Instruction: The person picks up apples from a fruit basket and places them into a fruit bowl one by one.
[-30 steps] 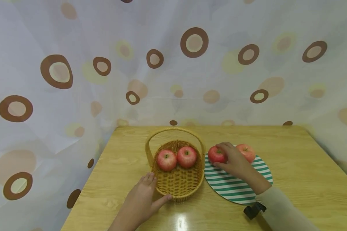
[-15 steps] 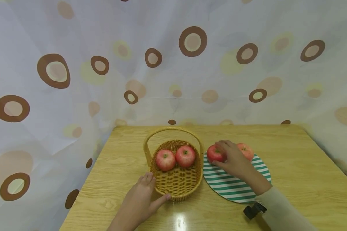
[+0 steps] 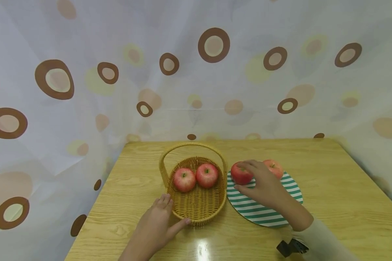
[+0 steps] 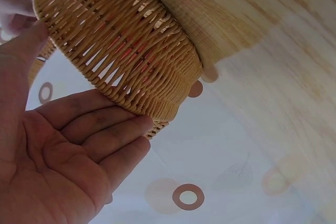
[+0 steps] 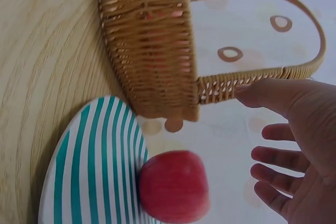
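Observation:
A yellow-brown wicker basket (image 3: pixel 199 203) with an arched handle stands on the table. It holds two red apples, a left one (image 3: pixel 184 179) and a right one (image 3: pixel 207 175). My left hand (image 3: pixel 155 224) rests against the basket's near left side. In the left wrist view its fingers (image 4: pixel 113 129) lie fairly straight along the weave, thumb by the rim. My right hand (image 3: pixel 264 185) hovers over a darker red apple (image 3: pixel 241 174) on a green-and-white striped round mat (image 3: pixel 258 214). In the right wrist view a gap separates its loosely spread fingers from that apple (image 5: pixel 174 187).
A paler apple (image 3: pixel 273 169) sits at the mat's back edge, partly behind my right hand. The mat lies close to the basket's right side. The basket handle (image 3: pixel 192 144) arches up over its back half. A spotted curtain (image 3: pixel 183 90) hangs behind the wooden table (image 3: pixel 330 188).
My right hand has eased up off the darker apple, its thumb now further out in front. The left hand keeps its place at the basket. The whole view has shifted slightly.

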Available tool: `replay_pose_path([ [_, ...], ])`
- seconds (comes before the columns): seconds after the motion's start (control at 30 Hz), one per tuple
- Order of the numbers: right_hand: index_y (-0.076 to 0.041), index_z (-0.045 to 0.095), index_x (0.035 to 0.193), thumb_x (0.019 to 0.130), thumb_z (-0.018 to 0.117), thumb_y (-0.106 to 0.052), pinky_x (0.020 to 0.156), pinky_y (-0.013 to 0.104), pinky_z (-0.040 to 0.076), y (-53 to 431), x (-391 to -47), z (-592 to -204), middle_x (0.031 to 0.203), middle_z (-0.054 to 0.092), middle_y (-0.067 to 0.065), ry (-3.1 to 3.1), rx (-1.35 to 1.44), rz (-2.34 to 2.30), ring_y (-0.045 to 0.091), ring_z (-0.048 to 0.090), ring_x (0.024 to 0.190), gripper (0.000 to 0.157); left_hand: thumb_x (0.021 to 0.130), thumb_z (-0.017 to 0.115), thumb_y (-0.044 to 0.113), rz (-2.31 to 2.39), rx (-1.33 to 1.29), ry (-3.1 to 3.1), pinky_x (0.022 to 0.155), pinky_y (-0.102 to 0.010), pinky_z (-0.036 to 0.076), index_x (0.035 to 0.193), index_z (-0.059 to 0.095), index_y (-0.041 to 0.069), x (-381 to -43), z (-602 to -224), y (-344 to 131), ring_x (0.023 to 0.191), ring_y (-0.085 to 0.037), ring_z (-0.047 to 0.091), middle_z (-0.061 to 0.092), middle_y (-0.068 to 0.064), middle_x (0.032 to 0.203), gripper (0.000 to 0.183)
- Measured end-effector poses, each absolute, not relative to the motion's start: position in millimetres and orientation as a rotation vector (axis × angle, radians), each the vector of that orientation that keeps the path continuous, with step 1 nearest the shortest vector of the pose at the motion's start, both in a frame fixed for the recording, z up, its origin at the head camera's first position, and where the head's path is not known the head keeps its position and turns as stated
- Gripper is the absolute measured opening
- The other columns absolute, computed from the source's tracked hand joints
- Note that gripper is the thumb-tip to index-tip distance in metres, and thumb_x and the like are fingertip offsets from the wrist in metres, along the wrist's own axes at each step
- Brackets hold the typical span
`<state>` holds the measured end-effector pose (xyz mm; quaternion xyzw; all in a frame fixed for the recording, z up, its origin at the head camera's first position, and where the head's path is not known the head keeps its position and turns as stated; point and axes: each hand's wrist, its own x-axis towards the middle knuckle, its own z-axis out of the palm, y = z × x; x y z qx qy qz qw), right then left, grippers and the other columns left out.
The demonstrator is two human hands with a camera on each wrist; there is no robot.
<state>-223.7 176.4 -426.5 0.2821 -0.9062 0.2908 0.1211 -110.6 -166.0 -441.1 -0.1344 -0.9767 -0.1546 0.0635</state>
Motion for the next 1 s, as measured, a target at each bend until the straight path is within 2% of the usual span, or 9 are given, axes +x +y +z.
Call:
replay_pose_path([
  [0.2,-0.006,0.068,0.138,0.089,0.089,-0.030,0.102,0.063,0.058,171,-213,-421,0.143,0.066,0.018,-2.614,0.875,0.922,0.043,0.059,0.136,0.058,0.096,0.070,0.062,-0.471,-0.411,-2.947,0.116,-0.059,0.049,0.141,0.060,-0.014,-110,-441,-167,0.142,-0.048,0.055,0.058,-0.033,0.147,0.088],
  [0.3,-0.004,0.070,0.134,0.089,0.088,-0.028,0.101,0.061,0.059,168,-208,-420,0.140,0.068,0.017,-2.597,0.899,0.948,0.043,0.062,0.135,0.054,0.096,0.070,0.061,-0.472,-0.416,-2.938,0.114,-0.059,0.050,0.139,0.061,-0.014,-110,-441,-167,0.141,-0.048,0.056,0.059,-0.033,0.146,0.088],
  [0.57,-0.011,0.074,0.127,0.086,0.090,-0.018,0.094,0.042,0.065,160,-200,-423,0.126,0.076,-0.002,-2.474,1.023,1.009,0.018,0.073,0.116,0.045,0.096,0.070,0.063,-0.456,-0.417,-2.941,0.114,-0.059,0.050,0.139,0.061,-0.014,-111,-442,-167,0.141,-0.048,0.056,0.059,-0.033,0.146,0.088],
  [0.83,-0.013,0.070,0.137,0.087,0.090,-0.021,0.091,0.035,0.065,152,-193,-425,0.132,0.073,0.004,-2.464,1.028,0.987,0.017,0.074,0.112,0.055,0.096,0.069,0.063,-0.451,-0.432,-2.927,0.113,-0.059,0.051,0.135,0.063,-0.015,-109,-443,-168,0.140,-0.048,0.056,0.058,-0.034,0.146,0.087],
  [1.0,-0.012,0.072,0.131,0.084,0.091,-0.018,0.089,0.035,0.066,148,-192,-424,0.127,0.074,0.003,-2.397,1.061,0.966,0.017,0.073,0.108,0.051,0.097,0.067,0.064,-0.441,-0.437,-2.927,0.112,-0.059,0.051,0.137,0.062,-0.014,-109,-443,-168,0.140,-0.048,0.057,0.058,-0.034,0.146,0.088],
])
